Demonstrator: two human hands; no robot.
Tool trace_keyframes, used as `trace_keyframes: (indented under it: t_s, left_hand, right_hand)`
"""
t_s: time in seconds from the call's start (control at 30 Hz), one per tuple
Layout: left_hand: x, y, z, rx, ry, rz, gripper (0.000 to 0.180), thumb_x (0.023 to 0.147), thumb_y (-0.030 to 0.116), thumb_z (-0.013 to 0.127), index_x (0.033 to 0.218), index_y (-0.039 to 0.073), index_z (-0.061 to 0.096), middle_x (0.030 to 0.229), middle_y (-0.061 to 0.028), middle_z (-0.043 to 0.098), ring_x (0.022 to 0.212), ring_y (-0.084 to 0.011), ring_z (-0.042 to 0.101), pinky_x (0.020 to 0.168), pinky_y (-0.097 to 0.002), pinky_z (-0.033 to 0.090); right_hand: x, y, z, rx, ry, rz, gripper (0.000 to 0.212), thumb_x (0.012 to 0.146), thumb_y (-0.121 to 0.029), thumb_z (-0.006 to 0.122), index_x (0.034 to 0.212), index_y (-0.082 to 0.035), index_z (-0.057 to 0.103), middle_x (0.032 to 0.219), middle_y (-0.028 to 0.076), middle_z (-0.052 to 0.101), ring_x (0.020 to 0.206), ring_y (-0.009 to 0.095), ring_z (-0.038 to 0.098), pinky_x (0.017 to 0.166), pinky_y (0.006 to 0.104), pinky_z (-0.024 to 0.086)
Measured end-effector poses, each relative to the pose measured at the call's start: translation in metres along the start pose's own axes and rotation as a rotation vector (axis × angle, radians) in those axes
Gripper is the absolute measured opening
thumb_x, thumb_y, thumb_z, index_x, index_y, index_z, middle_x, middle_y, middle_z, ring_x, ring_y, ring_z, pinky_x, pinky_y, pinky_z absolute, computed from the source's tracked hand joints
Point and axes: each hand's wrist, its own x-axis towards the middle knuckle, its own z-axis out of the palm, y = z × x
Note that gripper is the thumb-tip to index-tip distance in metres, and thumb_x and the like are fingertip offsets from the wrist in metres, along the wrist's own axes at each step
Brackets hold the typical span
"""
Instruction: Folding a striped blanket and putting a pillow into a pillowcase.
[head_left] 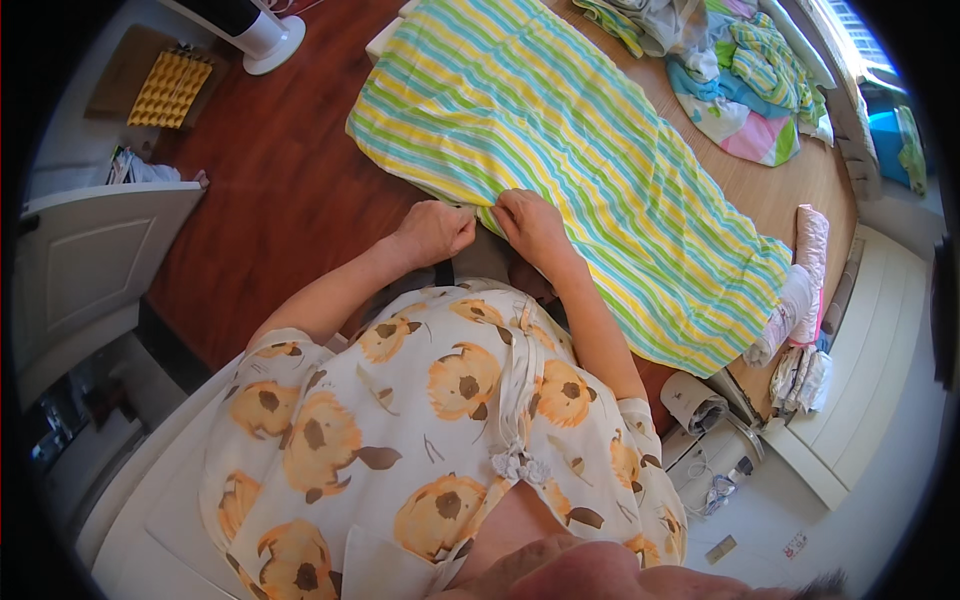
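Pinching the near edge of the striped sheet [580, 190] on the wooden table [822, 195], the right hand [534, 226] sits by the curled left hand [435, 229], which seems to grip too, maybe keeping it tight.

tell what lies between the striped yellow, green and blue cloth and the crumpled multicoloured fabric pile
The head view shows bare light wooden tabletop between cloth and pile.
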Motion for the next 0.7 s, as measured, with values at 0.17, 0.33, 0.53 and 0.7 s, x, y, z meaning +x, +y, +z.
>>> trace_keyframes:
  t_s: [0.17,0.33,0.53,0.7]
  left_hand:
    - [0.001,0.000,0.011,-0.173,0.029,-0.024,0.013,0.076,0.016,0.059,0.068,0.006,0.059,0.062,-0.0132,0.060,0.058,-0.0324,0.061,0.054,-0.0404,0.049]
    - [0.004,0.014,0.019,-0.168,0.036,0.020,0.013,0.075,0.014,0.060,0.067,0.005,0.058,0.061,-0.0140,0.059,0.057,-0.0322,0.060,0.053,-0.0394,0.049]
    - [0.004,0.008,0.019,-0.214,0.180,-0.073,0.013,0.077,0.017,0.059,0.067,0.008,0.059,0.061,-0.0136,0.059,0.056,-0.0322,0.060,0.051,-0.0396,0.049]
    - [0.011,-0.024,0.000,-0.138,0.332,-0.167,0.014,0.078,0.017,0.059,0.068,0.008,0.059,0.061,-0.0146,0.059,0.057,-0.0327,0.060,0.051,-0.0411,0.048]
  right_hand:
    - [-0.044,-0.005,0.001,-0.332,0.086,0.077,0.025,0.080,-0.014,0.062,0.102,-0.007,0.056,0.092,0.011,0.058,0.088,0.031,0.057,0.067,0.0435,0.045]
    - [-0.070,0.047,0.025,-0.402,0.056,0.247,0.034,0.072,-0.003,0.060,0.105,-0.006,0.056,0.090,0.012,0.057,0.086,0.031,0.057,0.068,0.0418,0.047]
    - [-0.040,0.022,-0.061,-0.349,0.047,0.089,0.033,0.069,0.002,0.056,0.101,-0.005,0.057,0.087,0.013,0.060,0.085,0.032,0.059,0.070,0.0432,0.048]
    - [-0.045,0.008,-0.138,-0.235,0.151,0.149,0.034,0.070,-0.001,0.059,0.104,-0.003,0.060,0.098,0.020,0.063,0.092,0.038,0.059,0.078,0.0427,0.048]
